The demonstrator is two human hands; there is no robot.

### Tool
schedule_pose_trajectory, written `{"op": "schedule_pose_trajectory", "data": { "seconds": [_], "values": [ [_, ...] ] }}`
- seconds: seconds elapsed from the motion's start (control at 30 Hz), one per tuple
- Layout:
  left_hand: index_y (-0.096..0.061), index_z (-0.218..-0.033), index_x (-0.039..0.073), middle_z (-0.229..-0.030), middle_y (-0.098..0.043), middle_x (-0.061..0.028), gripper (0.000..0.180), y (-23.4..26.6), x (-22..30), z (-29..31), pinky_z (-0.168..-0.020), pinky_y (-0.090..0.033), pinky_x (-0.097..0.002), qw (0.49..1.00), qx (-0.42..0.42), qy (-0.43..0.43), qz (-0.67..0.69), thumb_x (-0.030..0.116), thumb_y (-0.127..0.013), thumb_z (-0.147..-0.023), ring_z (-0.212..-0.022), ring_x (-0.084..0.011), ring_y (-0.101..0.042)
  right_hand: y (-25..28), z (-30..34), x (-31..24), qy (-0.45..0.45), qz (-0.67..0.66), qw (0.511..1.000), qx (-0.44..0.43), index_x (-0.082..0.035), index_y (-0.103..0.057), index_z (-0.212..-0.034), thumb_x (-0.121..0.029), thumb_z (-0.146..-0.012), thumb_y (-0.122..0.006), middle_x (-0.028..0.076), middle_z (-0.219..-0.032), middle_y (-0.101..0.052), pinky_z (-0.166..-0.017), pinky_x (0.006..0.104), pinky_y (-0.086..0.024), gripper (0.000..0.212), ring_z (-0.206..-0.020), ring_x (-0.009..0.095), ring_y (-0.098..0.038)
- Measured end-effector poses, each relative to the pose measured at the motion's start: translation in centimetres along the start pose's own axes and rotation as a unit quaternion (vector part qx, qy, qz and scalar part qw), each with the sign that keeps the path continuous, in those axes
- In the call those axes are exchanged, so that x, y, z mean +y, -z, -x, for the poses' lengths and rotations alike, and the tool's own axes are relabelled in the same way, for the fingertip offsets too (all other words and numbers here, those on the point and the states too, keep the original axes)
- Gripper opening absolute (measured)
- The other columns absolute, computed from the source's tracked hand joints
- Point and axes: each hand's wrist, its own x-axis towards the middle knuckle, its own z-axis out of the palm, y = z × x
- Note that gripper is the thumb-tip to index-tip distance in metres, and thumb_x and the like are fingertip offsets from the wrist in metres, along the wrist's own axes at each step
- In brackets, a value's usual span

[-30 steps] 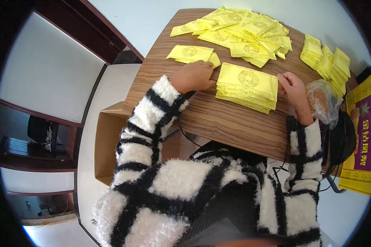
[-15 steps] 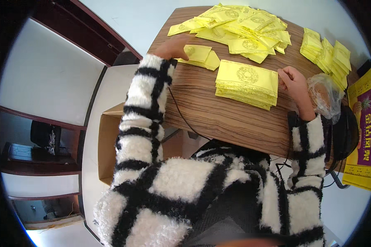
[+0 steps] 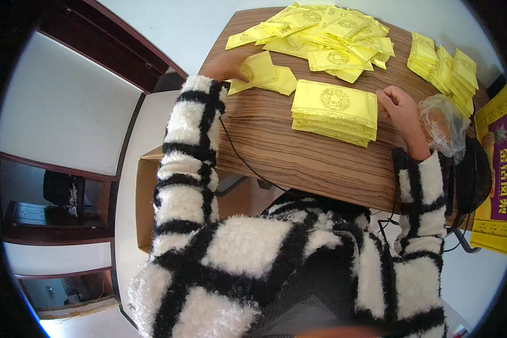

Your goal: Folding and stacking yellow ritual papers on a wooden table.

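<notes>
A neat stack of flat yellow packets with a dark round ornament (image 3: 334, 112) lies on the wooden table in front of me. My right hand (image 3: 403, 110) is closed at its right edge, thumb and forefinger pinching the corner of the top packet. To the left, my left hand (image 3: 226, 66) grips a yellow packet (image 3: 258, 69), which is tilted up from the table. Another yellow packet (image 3: 280, 81) lies partly under it. Part of the left hand's grip is hidden behind the held packet.
A loose heap of yellow packets (image 3: 343, 36) covers the table's far side. Several smaller stacks (image 3: 442, 67) stand at the far right. A clear plastic bag (image 3: 442, 127) and a yellow and purple box (image 3: 498, 169) are to the right. A cardboard box (image 3: 145, 203) stands below on the left.
My left hand has moved slightly left and raised a packet, turning it off the one beneath. My right hand stays at the stack's right edge.
</notes>
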Motion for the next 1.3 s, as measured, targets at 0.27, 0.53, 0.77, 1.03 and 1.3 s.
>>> {"op": "schedule_pose_trajectory", "data": {
  "seconds": [0.27,0.53,0.77,1.03,1.3],
  "values": [
    [-0.064,-0.120,0.004,-0.101,-0.070,-0.0121,0.044,3.0,3.7,2.3,-0.083,-0.051,-0.0332,0.993,0.101,0.039,0.048,0.019,-0.075,-0.081,-0.091,-0.0231,-0.066,0.3,-0.7,1.3,-0.002,-0.004,1.000,0.008,-0.003,-0.061,-0.085,-0.024,-0.093,-0.065,-0.001,-0.065,-0.055,-0.050,0.0227,-0.041,0.023,-0.055,0.006,-0.050],
    [-0.065,-0.113,0.000,-0.100,-0.071,-0.0087,0.026,4.3,7.8,2.4,-0.072,-0.055,-0.0287,0.874,0.307,-0.080,0.369,0.012,-0.067,-0.090,-0.082,-0.0170,-0.069,0.5,-0.7,0.5,-0.006,-0.009,1.000,0.013,-0.003,-0.060,-0.087,-0.024,-0.094,-0.064,-0.001,-0.066,-0.055,-0.051,0.0222,-0.040,0.022,-0.055,0.006,-0.050],
    [-0.062,-0.112,0.002,-0.103,-0.070,-0.0089,0.021,2.3,15.0,2.1,-0.075,-0.059,-0.0317,0.750,0.227,-0.112,0.611,0.007,-0.063,-0.092,-0.088,-0.0177,-0.070,0.2,0.2,-2.7,0.035,-0.080,0.996,-0.001,-0.004,-0.061,-0.091,-0.021,-0.095,-0.063,-0.003,-0.070,-0.055,-0.053,0.0202,-0.040,0.018,-0.059,0.004,-0.050],
    [-0.059,-0.114,0.002,-0.108,-0.069,-0.0104,0.025,-1.2,21.4,1.3,-0.080,-0.060,-0.0324,0.641,0.152,-0.124,0.742,0.001,-0.064,-0.090,-0.093,-0.0189,-0.069,-0.1,1.8,-6.4,0.041,-0.050,0.996,-0.063,-0.003,-0.064,-0.096,-0.019,-0.094,-0.064,-0.005,-0.076,-0.058,-0.057,0.0197,-0.041,0.016,-0.064,0.003,-0.051],
    [-0.061,-0.114,0.002,-0.104,-0.070,-0.0088,0.024,-1.7,22.3,1.2,-0.077,-0.060,-0.0303,0.659,0.135,-0.086,0.735,0.004,-0.066,-0.090,-0.087,-0.0176,-0.069,0.1,1.2,-6.1,0.028,-0.077,0.992,-0.094,-0.005,-0.067,-0.097,-0.021,-0.093,-0.065,-0.005,-0.074,-0.058,-0.058,0.0194,-0.040,0.016,-0.066,0.002,-0.051]
  ]
}}
